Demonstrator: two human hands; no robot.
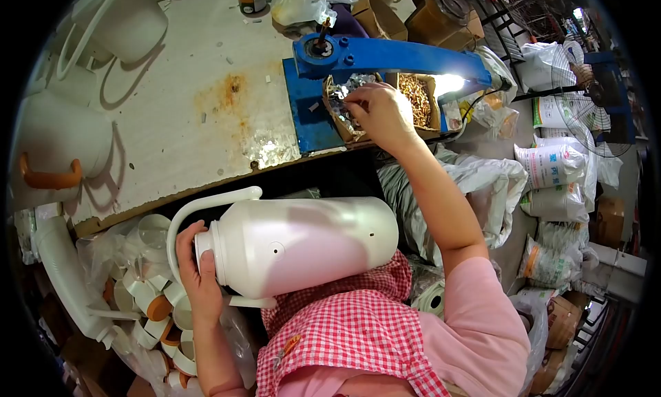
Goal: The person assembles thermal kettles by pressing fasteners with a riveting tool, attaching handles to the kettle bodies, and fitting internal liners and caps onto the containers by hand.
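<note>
A white plastic thermos shell (323, 242) lies on its side across my lap, its neck toward the left and small holes in its side. A curved white handle (180, 221) is at the neck end. My left hand (200, 266) is closed around the neck. My right hand (382, 115) reaches over a cardboard box of small shiny metal pieces (348, 87), thumb and fingers pinched together. Whatever is between those fingertips is too small to make out. Beside it, another box holds small brass-coloured pieces (414, 98).
A blue metal press (392, 56) stands on the worn white table (186, 135), its arm above the boxes. White thermos shells (65, 139) stand at the left. White and orange plastic parts (155, 307) fill a bag below. A fan (585, 87) and sacks (554, 164) are at the right.
</note>
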